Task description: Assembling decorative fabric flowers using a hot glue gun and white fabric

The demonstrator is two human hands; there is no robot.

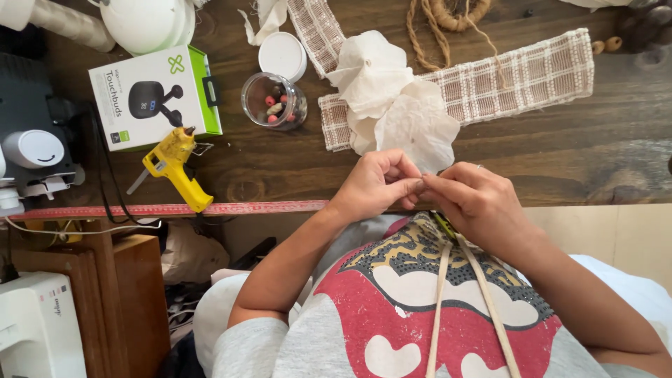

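Where hands point(420, 185) meet, cream fabric point(395, 105) beyond

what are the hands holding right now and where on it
Both hands, left hand and right hand, pinch something small between their fingertips; it cannot be made out. Two tan cords hang below them.

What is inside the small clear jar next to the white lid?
The clear jar stands open beside its white lid and holds small beads, red, pink and dark ones. Glare and the glass wall hide those at the bottom.
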